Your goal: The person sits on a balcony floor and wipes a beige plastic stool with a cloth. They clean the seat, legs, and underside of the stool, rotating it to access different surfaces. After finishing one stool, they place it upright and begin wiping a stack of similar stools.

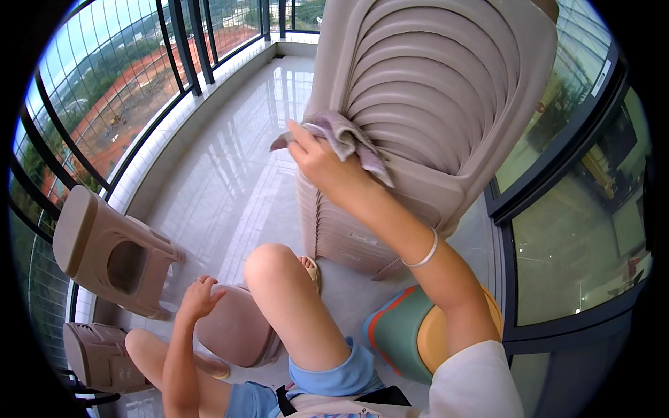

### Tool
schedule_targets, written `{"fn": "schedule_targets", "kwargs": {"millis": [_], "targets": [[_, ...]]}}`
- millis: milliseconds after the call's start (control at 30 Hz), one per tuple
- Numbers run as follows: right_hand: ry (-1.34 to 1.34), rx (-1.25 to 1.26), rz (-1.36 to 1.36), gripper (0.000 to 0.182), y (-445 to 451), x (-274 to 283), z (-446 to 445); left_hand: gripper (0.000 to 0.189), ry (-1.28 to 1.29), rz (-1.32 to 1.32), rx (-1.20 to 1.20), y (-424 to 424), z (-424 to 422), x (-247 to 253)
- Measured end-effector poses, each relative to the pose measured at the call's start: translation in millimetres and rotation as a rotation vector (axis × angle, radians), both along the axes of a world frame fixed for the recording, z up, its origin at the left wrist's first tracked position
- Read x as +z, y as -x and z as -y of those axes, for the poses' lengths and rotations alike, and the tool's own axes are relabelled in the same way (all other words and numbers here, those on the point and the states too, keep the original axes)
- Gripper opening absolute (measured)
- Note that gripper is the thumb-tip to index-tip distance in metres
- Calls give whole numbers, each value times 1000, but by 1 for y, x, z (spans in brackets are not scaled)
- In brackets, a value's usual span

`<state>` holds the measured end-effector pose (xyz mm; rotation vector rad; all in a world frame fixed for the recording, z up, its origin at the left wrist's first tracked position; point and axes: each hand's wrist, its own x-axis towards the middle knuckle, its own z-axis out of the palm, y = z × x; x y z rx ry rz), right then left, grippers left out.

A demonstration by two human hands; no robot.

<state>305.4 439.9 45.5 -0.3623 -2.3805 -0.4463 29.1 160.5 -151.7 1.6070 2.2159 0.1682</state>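
My right hand (326,162) grips a crumpled greyish-purple cloth (347,133). It presses the cloth against the left side of a tall stack of beige plastic chairs (418,94), where the backrests meet the seats. The chairs nest tightly, with curved slats in their backs. My left hand (201,298) holds nothing, its thumb apart from the fingers. It rests at the edge of a low brown plastic stool (238,329) between my legs; whether it bears weight there I cannot tell.
Left of me stand a taller beige plastic stool (117,256) and another stool (104,358). A green stool-like object with a yellow top (402,334) is by my right arm. Balcony railing (180,47) runs along the left, dark-framed glass doors (564,209) along the right. Floor tiles (230,157) are glossy.
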Motion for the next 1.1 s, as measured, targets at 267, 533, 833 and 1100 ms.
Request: {"fn": "schedule_targets", "kwargs": {"millis": [267,533,833,1100], "targets": [[60,-162,-349,20,-130,1,40,44,15,-57,78,-1,32,53],[30,-220,-400,19,-117,-11,44,45,24,51,82,1,53,48],[92,-205,-43,16,4,-4,15,42,18,-37,107,4,56,57],[-72,-418,-407,21,-174,-6,56,44,17,-46,106,1,64,65]]}}
